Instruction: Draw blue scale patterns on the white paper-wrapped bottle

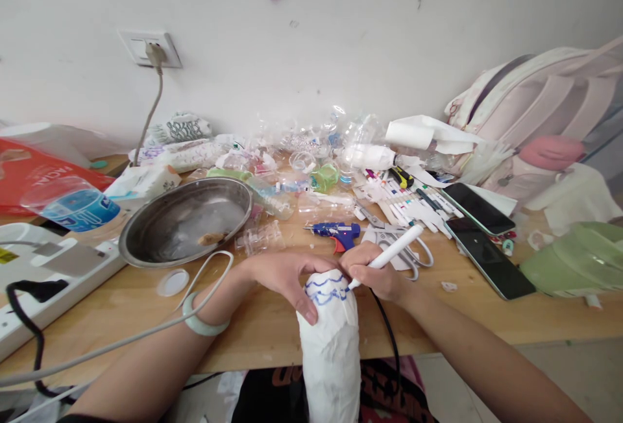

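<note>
A long white paper-wrapped form (pixel 331 351), shaped like a bottle, leans from my lap against the table edge. Wavy blue lines run around its upper end. My left hand (pixel 287 280) is closed around that end, thumb on the near side. In my right hand (pixel 377 272) is a white marker (pixel 389 255), its tip touching the paper beside the blue lines. Just beyond my hands lies a blue hot glue gun (pixel 335 233), with grey-handled scissors (pixel 389 244) to its right.
A metal bowl (pixel 187 222) holding cloudy liquid stands left, near a power strip (pixel 63 287). Several markers (pixel 389 199), two phones (pixel 489 257) and a green container (pixel 577 257) are on the right. Plastic scraps fill the back. A pale cable (pixel 121 345) crosses my left forearm.
</note>
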A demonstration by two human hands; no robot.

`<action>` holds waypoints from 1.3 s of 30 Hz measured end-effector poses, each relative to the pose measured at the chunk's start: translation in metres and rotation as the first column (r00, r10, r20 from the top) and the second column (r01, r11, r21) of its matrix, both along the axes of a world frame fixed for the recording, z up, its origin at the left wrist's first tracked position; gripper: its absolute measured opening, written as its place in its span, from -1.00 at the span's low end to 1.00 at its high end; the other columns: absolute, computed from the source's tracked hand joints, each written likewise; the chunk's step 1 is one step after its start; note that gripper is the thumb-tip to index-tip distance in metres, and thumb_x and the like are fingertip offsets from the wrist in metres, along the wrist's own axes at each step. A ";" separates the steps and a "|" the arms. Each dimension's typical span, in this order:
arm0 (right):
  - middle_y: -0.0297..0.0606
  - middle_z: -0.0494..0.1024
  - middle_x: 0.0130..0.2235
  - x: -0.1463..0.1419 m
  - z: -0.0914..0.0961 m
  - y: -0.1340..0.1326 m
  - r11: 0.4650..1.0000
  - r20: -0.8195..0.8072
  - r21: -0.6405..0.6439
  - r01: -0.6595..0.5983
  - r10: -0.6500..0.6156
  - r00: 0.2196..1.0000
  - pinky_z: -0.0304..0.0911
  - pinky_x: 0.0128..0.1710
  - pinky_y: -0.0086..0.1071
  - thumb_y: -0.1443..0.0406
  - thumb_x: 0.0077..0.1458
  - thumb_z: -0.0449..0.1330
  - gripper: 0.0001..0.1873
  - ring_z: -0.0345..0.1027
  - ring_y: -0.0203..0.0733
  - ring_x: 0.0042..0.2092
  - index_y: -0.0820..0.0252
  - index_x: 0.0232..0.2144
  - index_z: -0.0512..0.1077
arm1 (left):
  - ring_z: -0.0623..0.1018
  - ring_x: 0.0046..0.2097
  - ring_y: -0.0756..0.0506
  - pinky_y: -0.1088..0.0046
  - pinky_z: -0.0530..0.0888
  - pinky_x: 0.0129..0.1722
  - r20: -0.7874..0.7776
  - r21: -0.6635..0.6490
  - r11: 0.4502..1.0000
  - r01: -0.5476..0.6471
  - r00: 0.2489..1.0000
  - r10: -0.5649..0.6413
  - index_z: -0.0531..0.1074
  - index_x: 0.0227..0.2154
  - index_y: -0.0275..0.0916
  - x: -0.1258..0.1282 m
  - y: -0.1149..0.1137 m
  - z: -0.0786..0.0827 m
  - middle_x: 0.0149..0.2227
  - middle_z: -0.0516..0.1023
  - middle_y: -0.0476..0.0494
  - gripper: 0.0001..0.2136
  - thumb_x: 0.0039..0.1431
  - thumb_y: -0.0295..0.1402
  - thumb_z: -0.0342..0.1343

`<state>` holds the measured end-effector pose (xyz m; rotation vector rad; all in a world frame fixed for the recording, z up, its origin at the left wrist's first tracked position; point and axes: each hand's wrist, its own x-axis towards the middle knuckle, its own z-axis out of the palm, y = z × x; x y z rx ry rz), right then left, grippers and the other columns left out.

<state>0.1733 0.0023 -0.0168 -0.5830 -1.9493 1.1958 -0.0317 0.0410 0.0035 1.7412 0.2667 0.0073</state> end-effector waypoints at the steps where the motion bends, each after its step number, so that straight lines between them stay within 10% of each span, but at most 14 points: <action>1: -0.46 0.02 -0.68 0.000 -0.001 0.000 1.000 -0.030 -0.031 -0.004 0.003 1.000 -0.17 -0.60 -0.39 0.25 0.04 0.02 -0.61 -0.08 -0.36 -0.61 0.13 -0.75 0.01 | 0.45 -0.09 -0.13 0.39 0.37 -0.03 0.025 0.023 1.000 0.011 1.000 -0.012 0.45 -0.10 -0.21 0.000 0.000 0.001 -0.12 0.50 -0.09 -0.47 -0.20 -0.17 0.38; 9: -0.45 0.06 -0.71 0.002 -0.014 0.002 0.978 -0.386 -0.210 -0.002 -0.082 0.919 -0.19 -0.60 -0.36 0.28 0.06 0.01 -0.62 -0.12 -0.35 -0.63 0.15 -0.76 0.10 | 0.36 0.14 -0.22 0.25 0.23 0.18 0.242 0.103 0.995 -0.010 0.970 -0.016 0.39 0.02 -0.20 -0.002 0.002 0.010 0.10 0.38 -0.22 -0.44 -0.11 -0.26 0.35; 26: -0.46 0.05 -0.67 -0.001 -0.007 -0.005 0.991 -0.279 -0.135 0.010 -0.048 0.959 -0.17 -0.56 -0.37 0.22 0.08 0.06 -0.60 -0.11 -0.37 -0.59 0.17 -0.72 0.08 | 0.15 0.24 -0.25 0.20 -0.01 0.28 0.175 0.227 0.973 -0.048 0.985 0.008 0.42 -0.02 -0.22 -0.006 0.007 0.008 0.15 0.20 -0.23 -0.44 -0.09 -0.10 0.32; 39: -0.47 -0.01 -0.64 -0.002 0.003 -0.008 0.999 -0.104 -0.017 -0.031 0.029 0.994 -0.20 -0.58 -0.41 0.26 0.11 0.03 -0.59 -0.14 -0.39 -0.59 0.15 -0.71 0.01 | 0.35 0.07 -0.23 0.24 0.21 0.19 0.099 0.247 0.966 -0.073 0.994 0.050 0.47 -0.14 -0.30 0.006 -0.001 0.009 0.01 0.33 -0.25 -0.45 -0.13 0.01 0.28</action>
